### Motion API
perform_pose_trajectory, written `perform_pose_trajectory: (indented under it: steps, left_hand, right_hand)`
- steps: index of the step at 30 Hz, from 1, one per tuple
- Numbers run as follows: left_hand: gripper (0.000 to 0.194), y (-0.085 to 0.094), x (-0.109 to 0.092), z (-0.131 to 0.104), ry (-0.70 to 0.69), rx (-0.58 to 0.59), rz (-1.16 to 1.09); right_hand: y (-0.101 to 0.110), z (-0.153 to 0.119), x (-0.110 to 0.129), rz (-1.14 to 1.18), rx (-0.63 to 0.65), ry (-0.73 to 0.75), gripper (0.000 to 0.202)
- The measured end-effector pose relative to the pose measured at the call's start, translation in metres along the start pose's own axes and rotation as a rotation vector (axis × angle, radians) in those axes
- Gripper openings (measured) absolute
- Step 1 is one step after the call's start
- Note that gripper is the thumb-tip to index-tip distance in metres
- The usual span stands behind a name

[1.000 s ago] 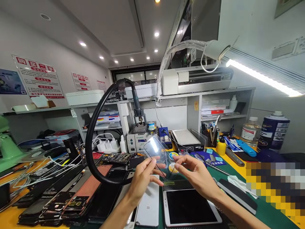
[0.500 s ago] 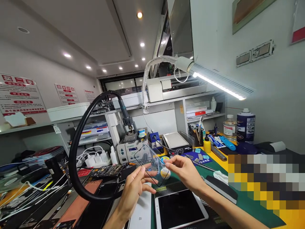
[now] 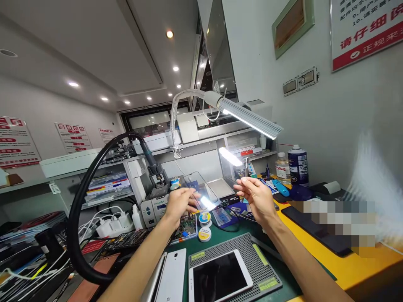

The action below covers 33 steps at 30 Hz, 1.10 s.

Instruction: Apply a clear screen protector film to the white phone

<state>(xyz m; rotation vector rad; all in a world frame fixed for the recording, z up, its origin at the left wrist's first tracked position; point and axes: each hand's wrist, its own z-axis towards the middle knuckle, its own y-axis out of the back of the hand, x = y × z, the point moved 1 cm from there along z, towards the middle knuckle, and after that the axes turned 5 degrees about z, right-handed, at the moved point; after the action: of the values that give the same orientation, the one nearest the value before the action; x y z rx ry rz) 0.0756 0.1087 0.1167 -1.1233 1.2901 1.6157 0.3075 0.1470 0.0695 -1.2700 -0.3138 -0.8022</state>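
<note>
My left hand [image 3: 181, 204] is closed on the edge of a thin, clear, dark-rimmed sheet [image 3: 201, 186], tilted above the bench, with lamp glare on its lower part. My right hand [image 3: 256, 196] pinches a second clear sheet [image 3: 229, 171], which also catches a bright reflection; its outline is faint. The two sheets are apart. Below both hands, a white tablet [image 3: 220, 274] with a dark screen lies face up on a grey perforated mat [image 3: 262, 268].
White Xiaomi-marked device [image 3: 171, 272] left of the tablet; round tins [image 3: 204, 235] and parts tray [image 3: 185, 230] behind. Black hose [image 3: 74, 218] arches at left, lamp [image 3: 252, 118] hangs above. Spray can [image 3: 297, 165] and bottle [image 3: 282, 167] stand back right.
My hands have risen and moved apart, with a clear sheet now at each. The view has turned to the right. More of the mat around the tablet shows.
</note>
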Motion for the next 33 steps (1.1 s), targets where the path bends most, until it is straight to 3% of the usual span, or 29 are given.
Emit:
perform_pose_trajectory:
  steps: [5, 9, 12, 15, 18, 27, 33]
  left_hand:
    - [0.036, -0.053, -0.028, 0.067, 0.107, 0.05, 0.206]
    - [0.036, -0.09, -0.044, 0.099, 0.191, 0.08, 0.429]
    - [0.037, -0.105, -0.06, 0.116, 0.217, 0.061, 0.583]
    - [0.035, -0.11, -0.072, 0.129, 0.218, 0.048, 0.675]
    - [0.035, -0.112, -0.071, 0.134, 0.204, 0.039, 0.71]
    - [0.034, -0.122, -0.018, 0.134, 0.278, -0.035, 0.73]
    - [0.037, -0.118, -0.008, 0.134, 0.247, -0.078, 0.799]
  right_hand:
    - [0.009, 0.008, -0.001, 0.046, -0.058, -0.014, 0.03]
    - [0.013, 0.013, -0.006, 0.042, -0.079, -0.03, 0.029]
    - [0.014, 0.014, -0.009, 0.041, -0.076, -0.028, 0.031]
    - [0.013, 0.013, -0.009, 0.043, -0.07, -0.02, 0.029]
    - [0.012, 0.012, -0.007, 0.046, -0.071, -0.018, 0.027]
    - [0.011, 0.013, -0.013, 0.015, -0.08, -0.021, 0.028]
    - [0.013, 0.016, -0.018, -0.063, -0.074, -0.058, 0.013]
